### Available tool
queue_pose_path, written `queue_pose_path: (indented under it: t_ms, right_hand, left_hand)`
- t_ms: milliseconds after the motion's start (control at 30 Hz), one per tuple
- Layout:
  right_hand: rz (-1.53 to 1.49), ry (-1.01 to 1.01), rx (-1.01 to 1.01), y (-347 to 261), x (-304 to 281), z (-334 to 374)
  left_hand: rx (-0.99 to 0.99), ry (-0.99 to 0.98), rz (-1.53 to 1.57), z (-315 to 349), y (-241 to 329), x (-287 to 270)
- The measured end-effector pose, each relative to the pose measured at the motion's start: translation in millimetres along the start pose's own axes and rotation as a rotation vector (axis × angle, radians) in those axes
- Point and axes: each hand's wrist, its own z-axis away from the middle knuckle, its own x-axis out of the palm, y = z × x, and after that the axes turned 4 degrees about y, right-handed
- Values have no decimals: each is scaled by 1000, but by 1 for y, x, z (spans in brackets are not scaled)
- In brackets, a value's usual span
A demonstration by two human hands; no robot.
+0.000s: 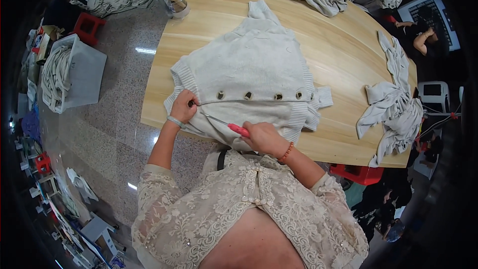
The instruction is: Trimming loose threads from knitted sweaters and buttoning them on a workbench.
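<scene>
Left hand (184, 107) pinches the cream knitted cardigan (249, 65) at its left edge; the slim red-handled metal tool (238, 129) (right hand (267, 138) gripping) points there.

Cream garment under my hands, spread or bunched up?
Mostly spread: the cream garment lies wide and fairly flat on the wooden table.

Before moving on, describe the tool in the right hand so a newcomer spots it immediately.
On the wooden table lies a cream garment with a row of dark spots. Below that row, the right hand holds the tool, set apart from the garment by its reddish handle and thin metal shaft.
</scene>
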Motion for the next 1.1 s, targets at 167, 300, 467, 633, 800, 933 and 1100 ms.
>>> queue_pose_path:
  t_ms: [167,300,467,633,800,933,1100]
  right_hand:
    - [-75,34,121,-5,-14,2]
    - [-57,106,193,18,-14,24]
    - [6,101,301,22,-22,44]
    - [98,-21,322,13,-29,54]
    - [-66,104,289,16,-16,50]
    - [-75,257,290,34,-8,68]
    - [-43,268,381,34,-15,94]
  left_hand:
    - [151,211,-382,3,31,-6]
    - [284,285,-198,-6,48,27]
    - [137,83,39,-33,60,68]
    - [-18,-70,217,-48,35,69]
    - [-1,-23,219,-45,32,63]
    - [547,197,-88,-50,85,71]
    - [392,23,-1,-51,101,105]
